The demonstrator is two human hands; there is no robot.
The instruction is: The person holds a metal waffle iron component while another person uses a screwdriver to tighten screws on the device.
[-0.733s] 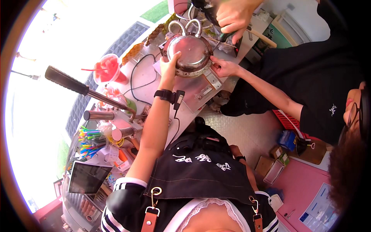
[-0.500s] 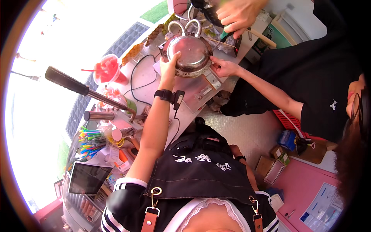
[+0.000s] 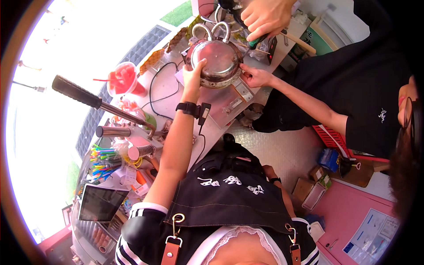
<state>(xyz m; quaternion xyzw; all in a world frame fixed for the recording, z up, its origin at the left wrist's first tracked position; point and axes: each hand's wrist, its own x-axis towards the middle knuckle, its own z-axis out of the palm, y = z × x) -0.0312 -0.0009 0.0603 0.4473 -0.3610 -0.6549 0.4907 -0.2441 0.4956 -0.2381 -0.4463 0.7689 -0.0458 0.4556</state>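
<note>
A shiny round metal housing (image 3: pixel 219 62) with two curved metal tubes (image 3: pixel 221 32) stands over the counter. My left hand (image 3: pixel 192 76) grips its near left side, thumb laid on the smooth face; the other fingers are mostly hidden. A co-worker's hand (image 3: pixel 257 77) pinches the rim on the right. Their other hand (image 3: pixel 266 18) holds a green-handled screwdriver (image 3: pixel 254 43) pointed at the housing's right edge. My right hand (image 3: pixel 267 172) hangs low beside my apron (image 3: pixel 229 194), only partly seen, its fingers hidden.
On the white counter (image 3: pixel 165 95) stand a cup of red fruit (image 3: pixel 123 79), a black cable and a lever press with a black handle (image 3: pixel 76 92). Colourful straws (image 3: pixel 105 161) and a dark tablet (image 3: pixel 102 203) sit at left. The co-worker's body (image 3: pixel 344 88) fills the right side.
The co-worker's upper hand has shifted slightly left and down with the screwdriver, nearer the housing's edge. My left hand and the housing stay put.
</note>
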